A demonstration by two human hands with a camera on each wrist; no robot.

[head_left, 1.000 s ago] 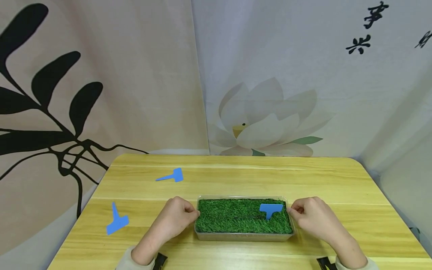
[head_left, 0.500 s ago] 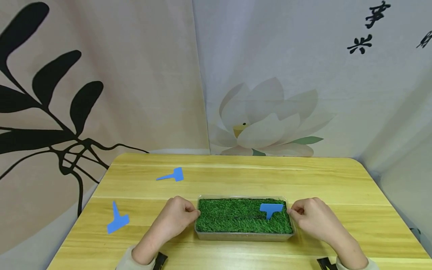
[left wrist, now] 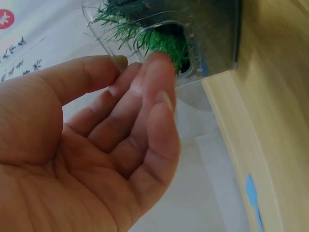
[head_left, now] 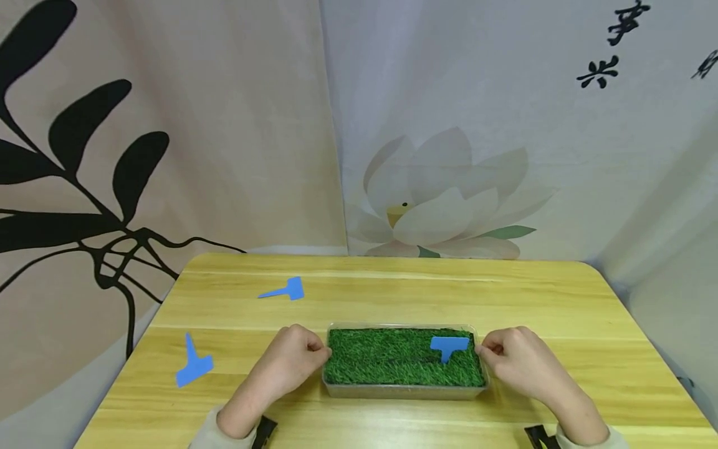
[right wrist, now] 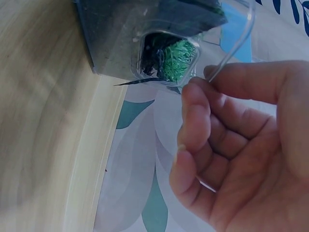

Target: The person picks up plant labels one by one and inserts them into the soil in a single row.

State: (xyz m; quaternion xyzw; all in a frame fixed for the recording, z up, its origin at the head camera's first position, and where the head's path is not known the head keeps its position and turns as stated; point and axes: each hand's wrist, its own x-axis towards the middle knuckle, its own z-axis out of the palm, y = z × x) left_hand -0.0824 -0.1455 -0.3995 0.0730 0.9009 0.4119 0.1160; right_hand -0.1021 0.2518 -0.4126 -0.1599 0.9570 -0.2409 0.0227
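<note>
A clear plastic box [head_left: 404, 391] lined with green artificial grass [head_left: 387, 355] sits near the front middle of the table. At its left end my left hand [head_left: 294, 360] pinches the rim between thumb and forefinger, the other fingers curled below. The right hand [head_left: 518, 362] pinches the rim at the opposite end in the same way, as the right wrist view shows. A blue T-shaped plant label [head_left: 449, 345] stands in the grass toward the right; its lower tip is hidden. Through openings in the end walls, the grass [left wrist: 166, 46] shows in the left wrist view.
Two more blue T-shaped labels lie flat on the wooden table [head_left: 426, 293]: one label [head_left: 288, 289] toward the back left, another label [head_left: 194, 363] at the left. A printed cloth [head_left: 269, 156] hangs behind the table's back edge.
Both hands keep their pinch on the box rim, and the box stays in place. The whole head view has shifted very slightly.
</note>
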